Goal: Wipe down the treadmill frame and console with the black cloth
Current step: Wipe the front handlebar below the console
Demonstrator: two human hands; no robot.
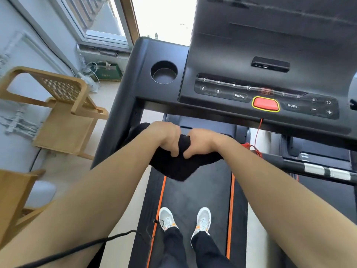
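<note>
I stand on the treadmill belt (pixel 195 190), looking down. The black cloth (pixel 173 167) hangs bunched in front of me, below the console's front edge. My left hand (pixel 166 136) and my right hand (pixel 201 142) both grip its top, knuckles nearly touching. The black console (pixel 270 55) fills the upper right, with a red stop button (pixel 265 104), PROG and MODE keys and a round cup holder (pixel 163 72). The left frame upright (pixel 116 122) slopes down beside my left forearm.
A wooden chair (pixel 63 113) stands to the left near a window. A red safety cord (pixel 255 140) dangles from the console. A right handrail (pixel 318 169) with silver pads crosses at the right. A black cable (pixel 77 248) trails at lower left.
</note>
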